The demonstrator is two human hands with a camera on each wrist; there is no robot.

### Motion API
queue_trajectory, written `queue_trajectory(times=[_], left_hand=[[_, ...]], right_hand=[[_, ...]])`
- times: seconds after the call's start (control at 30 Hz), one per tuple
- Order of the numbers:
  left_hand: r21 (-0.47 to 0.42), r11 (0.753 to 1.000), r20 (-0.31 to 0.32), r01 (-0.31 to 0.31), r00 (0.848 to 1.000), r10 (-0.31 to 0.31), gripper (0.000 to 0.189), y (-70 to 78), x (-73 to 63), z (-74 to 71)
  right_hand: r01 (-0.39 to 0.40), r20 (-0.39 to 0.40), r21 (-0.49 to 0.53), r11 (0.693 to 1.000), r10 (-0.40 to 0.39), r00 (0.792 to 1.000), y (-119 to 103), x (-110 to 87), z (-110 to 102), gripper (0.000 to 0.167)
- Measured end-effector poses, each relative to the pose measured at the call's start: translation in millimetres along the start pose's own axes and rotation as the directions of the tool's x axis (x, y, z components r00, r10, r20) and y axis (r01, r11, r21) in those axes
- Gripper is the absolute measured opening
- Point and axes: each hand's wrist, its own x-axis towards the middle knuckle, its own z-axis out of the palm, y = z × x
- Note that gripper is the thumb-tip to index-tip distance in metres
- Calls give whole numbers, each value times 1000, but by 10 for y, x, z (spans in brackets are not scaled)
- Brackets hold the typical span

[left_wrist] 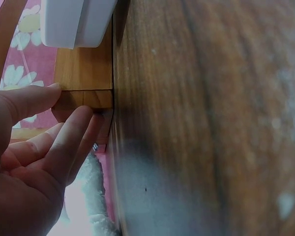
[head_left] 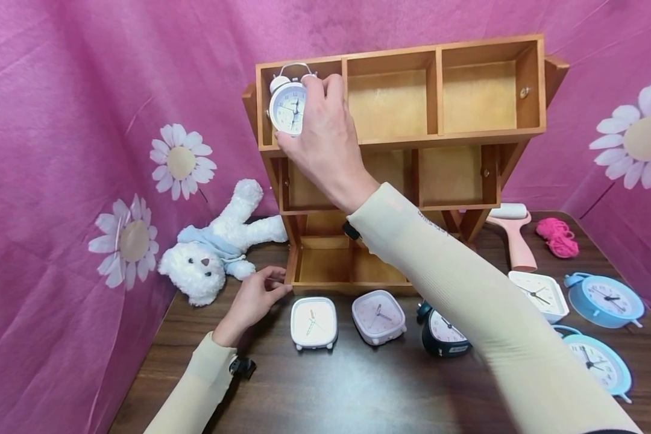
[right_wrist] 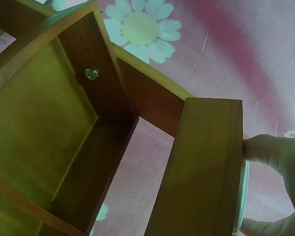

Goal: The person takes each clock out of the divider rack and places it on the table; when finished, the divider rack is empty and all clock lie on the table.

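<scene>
In the head view, my right hand (head_left: 331, 138) grips a white twin-bell alarm clock (head_left: 289, 108) at the upper-left compartment of a wooden shelf (head_left: 401, 144). The clock stands upright with its dial toward me, its right side covered by my fingers. From the right wrist view, the right hand (right_wrist: 280, 182) shows only at the edge, past a shelf board (right_wrist: 201, 162). Low down, my left hand (left_wrist: 37, 147) holds the shelf's bottom front corner (left_wrist: 83, 100), thumb and fingers on different sides of it. A white square clock (head_left: 313, 322) stands just right of that hand.
A pale pink clock (head_left: 380, 316) and a dark clock (head_left: 445, 331) stand before the shelf. At right are a white clock (head_left: 539, 295), two blue clocks (head_left: 604, 299), a lint roller (head_left: 512, 235) and pink yarn (head_left: 557, 237). A white teddy bear (head_left: 195, 271) lies at left.
</scene>
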Motion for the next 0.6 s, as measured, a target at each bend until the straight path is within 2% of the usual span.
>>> queue_trajectory(times=[0.27,0.6], left_hand=[[-8,1000,1,9,1000,-9,35,7,-4,6],[0,1000,5,20,1000,-20,35,15,-1,-1]], right_hand=[[52,-38,-15,999,-53,998,19,-5,-25,68],[55,-41,-42,998,-57,998,-45,-4,-153,70]])
